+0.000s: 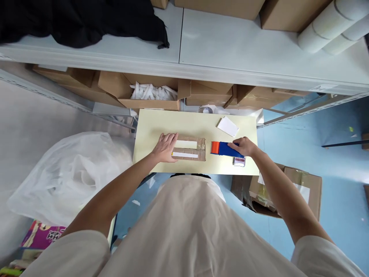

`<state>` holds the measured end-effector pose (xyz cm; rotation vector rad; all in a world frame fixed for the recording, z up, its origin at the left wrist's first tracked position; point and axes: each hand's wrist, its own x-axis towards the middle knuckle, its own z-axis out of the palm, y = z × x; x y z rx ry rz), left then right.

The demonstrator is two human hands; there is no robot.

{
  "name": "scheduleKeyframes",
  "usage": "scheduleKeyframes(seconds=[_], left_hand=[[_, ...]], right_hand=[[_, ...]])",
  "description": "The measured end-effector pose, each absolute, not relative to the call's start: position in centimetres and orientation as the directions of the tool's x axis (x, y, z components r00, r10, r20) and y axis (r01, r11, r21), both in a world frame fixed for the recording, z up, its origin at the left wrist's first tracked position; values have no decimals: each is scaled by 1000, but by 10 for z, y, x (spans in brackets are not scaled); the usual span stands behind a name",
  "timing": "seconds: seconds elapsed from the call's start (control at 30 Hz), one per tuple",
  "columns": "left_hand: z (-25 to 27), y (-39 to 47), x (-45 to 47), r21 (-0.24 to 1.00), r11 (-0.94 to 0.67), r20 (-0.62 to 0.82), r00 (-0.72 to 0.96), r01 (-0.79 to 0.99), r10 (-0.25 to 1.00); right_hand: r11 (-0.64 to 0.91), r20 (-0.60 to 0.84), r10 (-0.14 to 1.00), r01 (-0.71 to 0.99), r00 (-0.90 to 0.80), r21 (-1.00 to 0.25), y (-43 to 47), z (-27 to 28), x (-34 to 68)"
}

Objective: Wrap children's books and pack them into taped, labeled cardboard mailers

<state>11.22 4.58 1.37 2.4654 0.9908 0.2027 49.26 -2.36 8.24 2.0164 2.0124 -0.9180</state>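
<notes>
Two jobs at once: clasping a cardboard box [187,150] near the desk's [147,121] front edge with the left hand [167,147], gripping a blue-and-orange tool [223,148] toward the right edge with the right hand [242,147]. Seemingly positioning both, likely calling next for a steady box.

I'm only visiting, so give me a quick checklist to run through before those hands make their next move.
1. Left hand on the flat brown cardboard package: ok, lying across its left end.
2. Right hand holding the blue-and-orange handheld tool: ok, at its blue end, orange end facing the package.
3. Tool apart from package: ok, a gap shows between them.
4. White rectangular pad off the package: ok, lying beyond the tool.
5. Small purple-and-white box free of the tool: cannot tell, it sits right against or beside its near edge.
6. Package taped at both ends: cannot tell, shiny tape shows on the right, but the hand covers the left.
</notes>
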Motion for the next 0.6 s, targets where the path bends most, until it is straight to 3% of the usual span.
scheduleKeyframes(seconds=[0.3, 0.6], left_hand=[[21, 15, 173, 339, -646, -181, 721, 684, 669], [22, -4, 257, 355, -669, -248, 756, 653, 606]], right_hand=[[-87, -476, 863, 879, -169, -469, -21, 25, 489], [-106, -455, 868, 819, -201, -564, -25, 9, 496]])
